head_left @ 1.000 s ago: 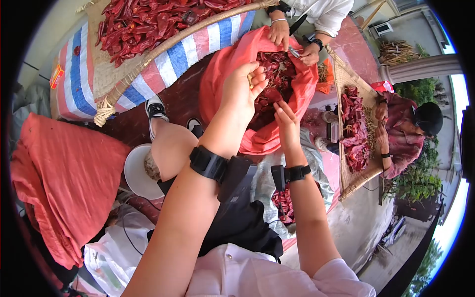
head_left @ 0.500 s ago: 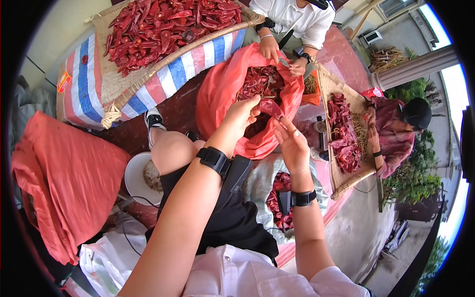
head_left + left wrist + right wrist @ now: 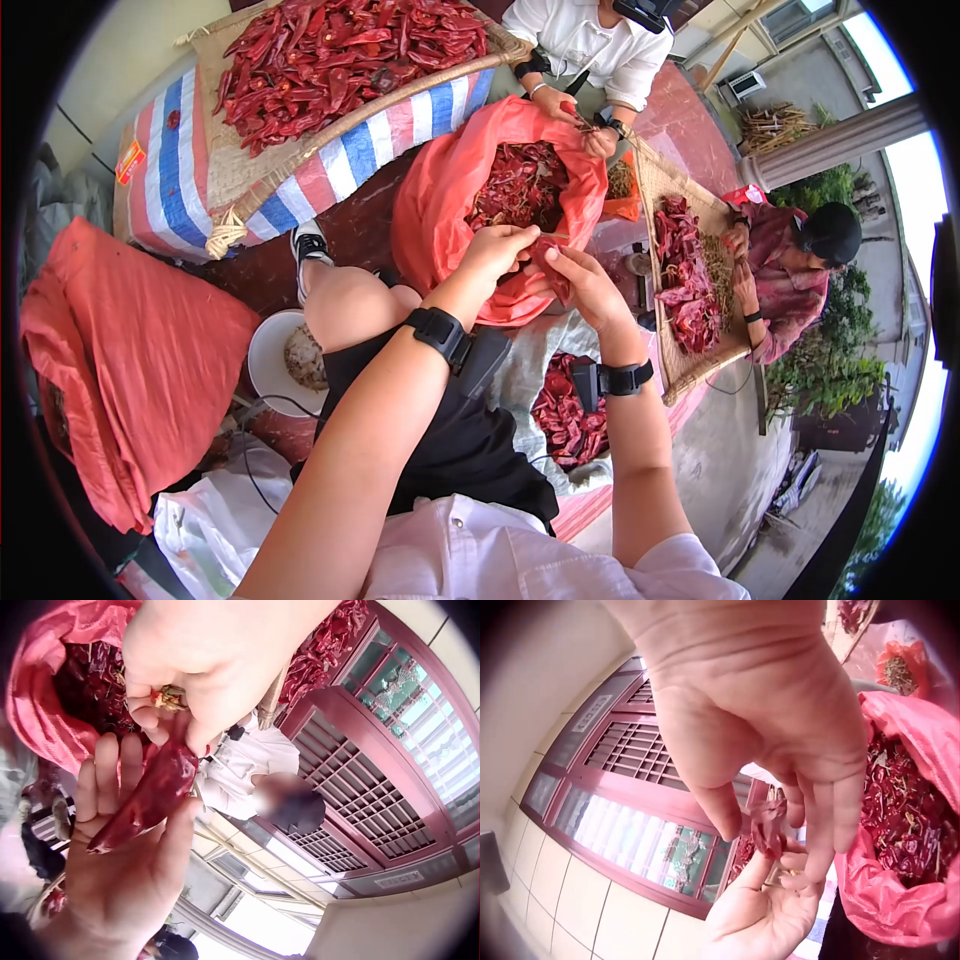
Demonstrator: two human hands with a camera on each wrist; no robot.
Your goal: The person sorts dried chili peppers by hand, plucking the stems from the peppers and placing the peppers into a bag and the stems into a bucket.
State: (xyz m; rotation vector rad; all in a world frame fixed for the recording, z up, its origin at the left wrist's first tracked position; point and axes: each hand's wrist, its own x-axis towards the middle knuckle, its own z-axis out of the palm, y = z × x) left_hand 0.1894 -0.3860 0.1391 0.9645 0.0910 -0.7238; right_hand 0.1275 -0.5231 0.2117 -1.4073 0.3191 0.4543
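In the head view my left hand (image 3: 488, 256) and right hand (image 3: 592, 290) meet at a dried red pepper (image 3: 552, 272), by the near rim of a red sack (image 3: 430, 215). The left wrist view has my left hand (image 3: 217, 652) pinching the pepper's (image 3: 154, 791) upper end, with pale stem pieces (image 3: 171, 698) within its curled fingers. Beneath the pepper my right hand (image 3: 120, 877) lies palm up, its fingers rather straight behind it and its thumb alongside. From the right wrist, the pepper (image 3: 768, 829) shows between that thumb and fingers.
Peppers cover a woven tray (image 3: 225, 165) at the upper left. Another tray (image 3: 690, 375) stands at the right before a person in a cap. Across the sack, a person in white handles a pepper. A white bucket (image 3: 268, 370) and a covered red bundle (image 3: 140, 360) are at the left.
My hands have drawn back from above the sack toward my body, with the pepper. The right hand has turned and come closer to the left. The person opposite now holds up a red pepper.
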